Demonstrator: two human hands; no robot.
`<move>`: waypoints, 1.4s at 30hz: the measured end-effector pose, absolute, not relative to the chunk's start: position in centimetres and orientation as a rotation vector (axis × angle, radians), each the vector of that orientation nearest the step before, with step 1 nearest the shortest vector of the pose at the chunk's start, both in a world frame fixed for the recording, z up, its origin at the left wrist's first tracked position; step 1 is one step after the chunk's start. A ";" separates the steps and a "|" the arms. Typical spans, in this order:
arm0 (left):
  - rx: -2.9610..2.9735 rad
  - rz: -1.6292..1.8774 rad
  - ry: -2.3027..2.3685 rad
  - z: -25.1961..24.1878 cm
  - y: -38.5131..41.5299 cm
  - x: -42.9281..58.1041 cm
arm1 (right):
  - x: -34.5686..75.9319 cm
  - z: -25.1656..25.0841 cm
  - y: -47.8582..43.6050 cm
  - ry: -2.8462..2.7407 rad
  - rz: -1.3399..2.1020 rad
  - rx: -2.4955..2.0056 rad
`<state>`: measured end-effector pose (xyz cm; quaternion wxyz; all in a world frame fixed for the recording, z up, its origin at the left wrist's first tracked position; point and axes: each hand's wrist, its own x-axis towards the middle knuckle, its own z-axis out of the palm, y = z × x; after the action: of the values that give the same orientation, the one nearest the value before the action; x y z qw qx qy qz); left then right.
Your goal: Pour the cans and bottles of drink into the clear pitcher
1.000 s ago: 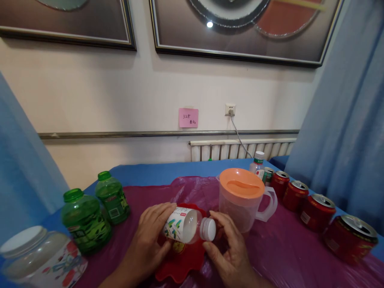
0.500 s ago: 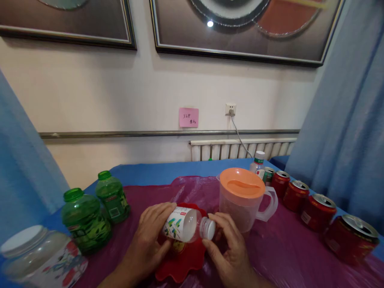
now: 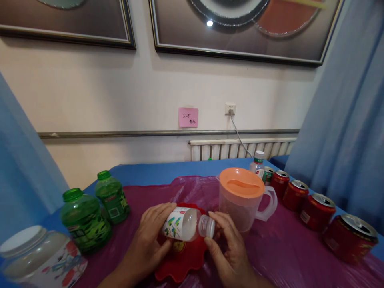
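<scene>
My left hand [image 3: 147,244] is wrapped round a small clear bottle [image 3: 183,224] with a white, leaf-printed label, held tilted on its side above a red scalloped dish [image 3: 183,262]. The bottle's neck [image 3: 207,226] points right and now shows bare threads. My right hand [image 3: 229,250] sits at that neck with fingers curled; whether the white cap is inside them is hidden. A clear pitcher [image 3: 244,200] with an orange lid stands just behind my right hand.
Two green bottles [image 3: 85,222] [image 3: 112,198] and a white-lidded jar [image 3: 39,256] stand at the left. Several red cans [image 3: 318,212] line the right edge, with a small white-capped bottle [image 3: 257,162] behind them. A magenta plastic sheet [image 3: 285,248] covers the blue table.
The white cap seen on the bottle's neck earlier no longer shows; bare threads are there now. My right hand's fingers have shifted slightly at the neck. The bottle has barely moved.
</scene>
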<state>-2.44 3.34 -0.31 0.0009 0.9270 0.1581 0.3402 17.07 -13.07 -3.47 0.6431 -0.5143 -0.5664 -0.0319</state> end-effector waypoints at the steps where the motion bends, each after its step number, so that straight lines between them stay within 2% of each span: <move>1: 2.890 1.076 0.509 -0.4 3.3 -2.4 | 17.1 -3.4 -13.1 -1.293 -0.075 -1.166; 8: 2.857 1.104 0.520 -0.8 3.6 -2.5 | 17.2 -4.0 -12.9 -1.264 -0.034 -1.136; 15: 2.738 1.103 0.606 -1.3 3.9 -2.6 | 16.8 -4.9 -12.7 -1.148 0.161 -1.052; 22: 2.386 1.046 0.772 -1.1 3.7 -2.2 | 17.0 -4.0 -13.1 -1.238 0.171 -1.011; 30: 1.966 0.922 0.831 0.0 2.9 -1.6 | 17.4 -1.5 -15.4 -1.450 0.250 -1.242; 34: 1.902 0.896 0.824 0.0 2.8 -1.4 | 18.4 -3.9 -16.9 -1.545 0.294 -1.367; 42: 2.102 0.945 0.824 -0.9 3.5 -1.5 | 20.8 -10.2 -18.5 -1.737 0.137 -1.666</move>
<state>-1.47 3.50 -0.89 0.3399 0.8077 0.3167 0.3630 20.80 -18.50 -10.24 0.3571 -0.6455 -0.6730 0.0530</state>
